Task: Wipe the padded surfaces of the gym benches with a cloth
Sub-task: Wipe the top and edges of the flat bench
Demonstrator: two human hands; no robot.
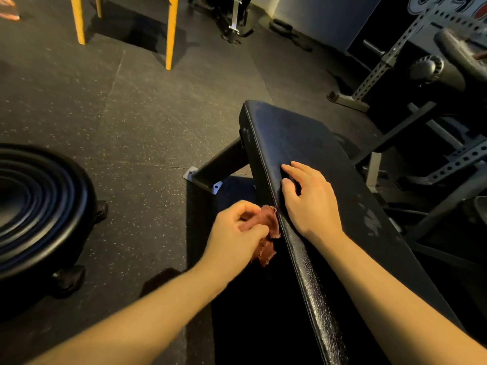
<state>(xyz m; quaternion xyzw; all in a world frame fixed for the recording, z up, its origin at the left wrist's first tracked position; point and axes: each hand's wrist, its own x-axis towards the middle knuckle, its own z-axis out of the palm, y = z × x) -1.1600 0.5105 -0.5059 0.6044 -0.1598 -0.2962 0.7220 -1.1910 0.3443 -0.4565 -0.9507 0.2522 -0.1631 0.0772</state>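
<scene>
A black padded gym bench [295,138] runs from the lower right up toward the middle of the view. My left hand [237,233] grips a crumpled reddish-brown cloth [268,233] against the bench's left side edge. My right hand [308,198] rests on top of the pad with its fingers spread and lightly bent, holding nothing. Pale smudges [373,223] mark the pad to the right of my right wrist.
A black ribbed round object on small feet [39,206] stands on the floor at the left. The bench's steel foot [208,177] is bolted below the pad. A perforated rack frame [390,56] and other equipment crowd the right. Yellow chair legs [171,32] stand at the back.
</scene>
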